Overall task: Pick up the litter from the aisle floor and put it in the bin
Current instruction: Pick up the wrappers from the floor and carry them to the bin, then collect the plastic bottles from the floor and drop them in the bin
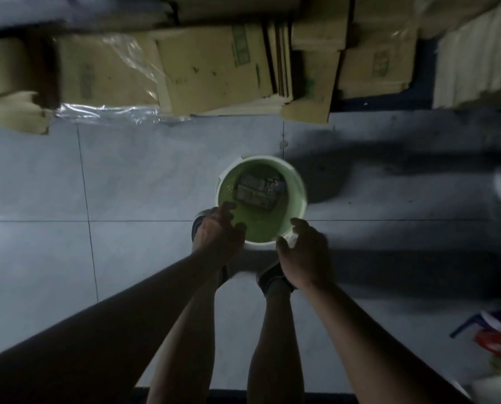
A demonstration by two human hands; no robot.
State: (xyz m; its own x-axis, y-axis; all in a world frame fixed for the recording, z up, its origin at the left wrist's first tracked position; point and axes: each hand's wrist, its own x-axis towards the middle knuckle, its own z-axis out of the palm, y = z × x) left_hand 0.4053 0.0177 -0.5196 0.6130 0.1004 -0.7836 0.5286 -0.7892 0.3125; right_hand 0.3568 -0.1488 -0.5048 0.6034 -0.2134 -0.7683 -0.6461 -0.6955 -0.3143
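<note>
A pale green bin (297, 182) stands on the tiled aisle floor, right in front of my feet. Dark litter (256, 191), which looks like a flattened packet, lies at its bottom. My left hand (218, 228) hovers over the near left rim with loosely spread fingers and holds nothing. My right hand (304, 252) is at the near right rim with curled fingers. A small white patch shows between its thumb and fingers. I cannot tell whether that patch is a scrap or the rim itself.
Flattened cardboard boxes (214, 68) and clear plastic sheeting (109, 112) are piled along the far side of the aisle. White stacked goods (476, 59) stand at the far right. Red and blue packaging (497, 333) lies at the right edge. Dark shadows cross the floor on the right.
</note>
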